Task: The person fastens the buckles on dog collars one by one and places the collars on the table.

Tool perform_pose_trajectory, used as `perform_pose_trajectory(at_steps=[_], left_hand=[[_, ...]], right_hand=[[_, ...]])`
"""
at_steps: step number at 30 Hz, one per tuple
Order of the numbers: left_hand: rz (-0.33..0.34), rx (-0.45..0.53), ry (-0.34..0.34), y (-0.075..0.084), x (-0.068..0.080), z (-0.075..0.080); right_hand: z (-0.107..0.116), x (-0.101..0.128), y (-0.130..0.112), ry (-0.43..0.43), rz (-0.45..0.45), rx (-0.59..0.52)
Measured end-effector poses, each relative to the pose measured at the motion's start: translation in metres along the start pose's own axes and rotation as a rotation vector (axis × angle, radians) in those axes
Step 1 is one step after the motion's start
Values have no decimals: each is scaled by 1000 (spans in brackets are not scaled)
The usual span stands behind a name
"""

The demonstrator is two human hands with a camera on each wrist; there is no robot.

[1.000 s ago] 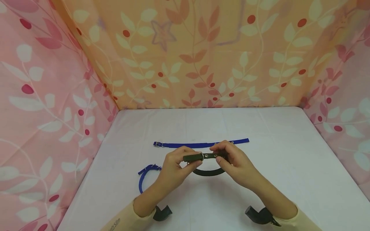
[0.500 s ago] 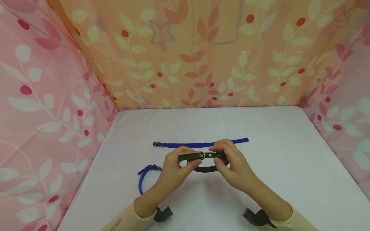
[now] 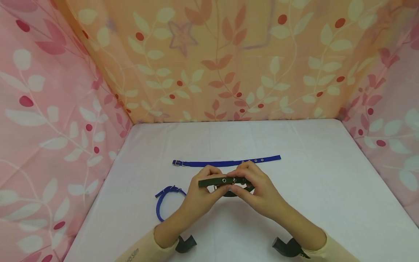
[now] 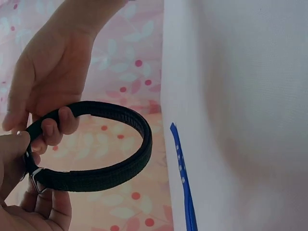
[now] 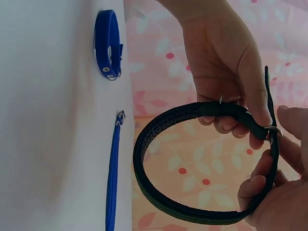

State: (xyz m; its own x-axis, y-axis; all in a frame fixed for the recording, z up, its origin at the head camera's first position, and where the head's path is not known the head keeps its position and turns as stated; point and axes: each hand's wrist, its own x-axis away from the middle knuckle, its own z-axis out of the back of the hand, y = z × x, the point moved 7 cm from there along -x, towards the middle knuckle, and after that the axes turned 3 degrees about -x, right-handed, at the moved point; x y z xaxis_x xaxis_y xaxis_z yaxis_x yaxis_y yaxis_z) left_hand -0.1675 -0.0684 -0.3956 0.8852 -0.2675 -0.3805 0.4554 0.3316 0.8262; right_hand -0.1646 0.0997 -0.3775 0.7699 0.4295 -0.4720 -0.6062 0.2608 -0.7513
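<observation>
A dark green collar (image 3: 226, 181) is held above the middle of the tabletop (image 3: 311, 203), pinched between both hands. The left hand (image 3: 200, 193) is closed on the strap's free end, at about 9 o'clock of the loop, thumb beneath and fingers above. The right hand (image 3: 258, 191) is closed on the strap at the metal buckle, at about 3 o'clock. In the wrist views the collar (image 4: 110, 163) is seen bent into a closed oval, with the strap passed through the buckle (image 5: 272, 132).

The collar is judged to be light and flexible, yet firm enough to keep its loop unsupported; its textured webbing should not slip in the fingers. The best holds are thought to be the strap just beside the buckle and the loose tip, where the eyelets lie.

Three collars are counted in all. One is the dark one in the hands. A straight blue collar (image 3: 226, 162) lies flat at 12 o'clock from the hands, just beyond them, buckle end to the left. A looped blue collar (image 3: 162, 203) lies at 9 o'clock, near the left forearm. The tabletop is enclosed on three sides by a leaf-patterned cloth (image 3: 209, 62).
</observation>
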Motion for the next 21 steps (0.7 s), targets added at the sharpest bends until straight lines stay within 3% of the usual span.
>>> perform_pose_trajectory(at_steps=[9,15,21], left_hand=[[-18,13,-40,3,-2,-1],[-28,112,-23,2,-3,0],[17,178,-29,-2,-3,-1]], right_hand=[[6,0,8,75,-37,-70],[7,-1,7,78,-58,-221],[7,-1,5,88,-106,-256]])
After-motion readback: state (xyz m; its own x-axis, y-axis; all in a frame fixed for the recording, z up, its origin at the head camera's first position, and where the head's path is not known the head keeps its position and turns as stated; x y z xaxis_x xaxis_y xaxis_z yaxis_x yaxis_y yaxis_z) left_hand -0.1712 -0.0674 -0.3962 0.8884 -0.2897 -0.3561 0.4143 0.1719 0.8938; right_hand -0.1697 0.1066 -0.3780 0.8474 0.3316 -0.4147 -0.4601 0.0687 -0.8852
